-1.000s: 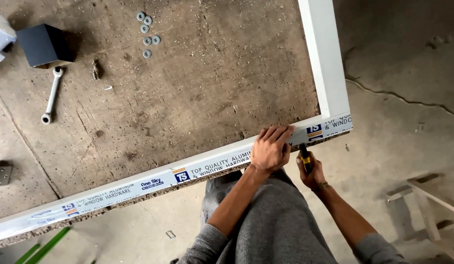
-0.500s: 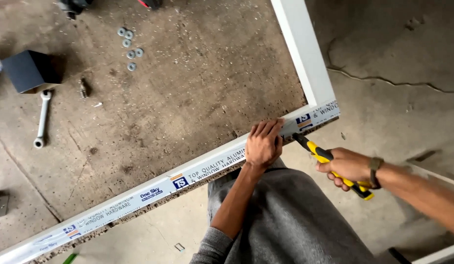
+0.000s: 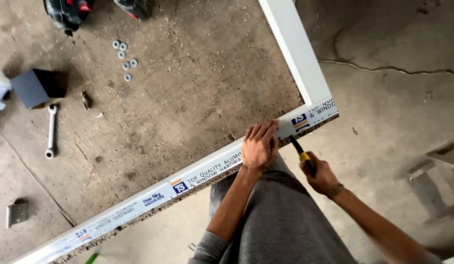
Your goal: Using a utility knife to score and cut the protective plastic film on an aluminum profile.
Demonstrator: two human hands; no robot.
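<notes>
Fingers (image 3: 264,133) of the left hand (image 3: 259,146) lie flat, pressing the white frame (image 3: 207,171).
Right hand (image 3: 321,172), just right of them, is curled tight around a yellow-and-black tool (image 3: 300,152), its tip touching the frame's edge beside the left fingertips; frame lies on the board (image 3: 188,98).

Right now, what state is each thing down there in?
White aluminium frame: flat on the board, protective film on.
Left hand: pressed flat on the frame.
Right hand: closed in a grip on the yellow-and-black handled tool, tip at the frame's edge.
Silver spanner: lying loose.
Five metal washers: scattered, untouched.
</notes>
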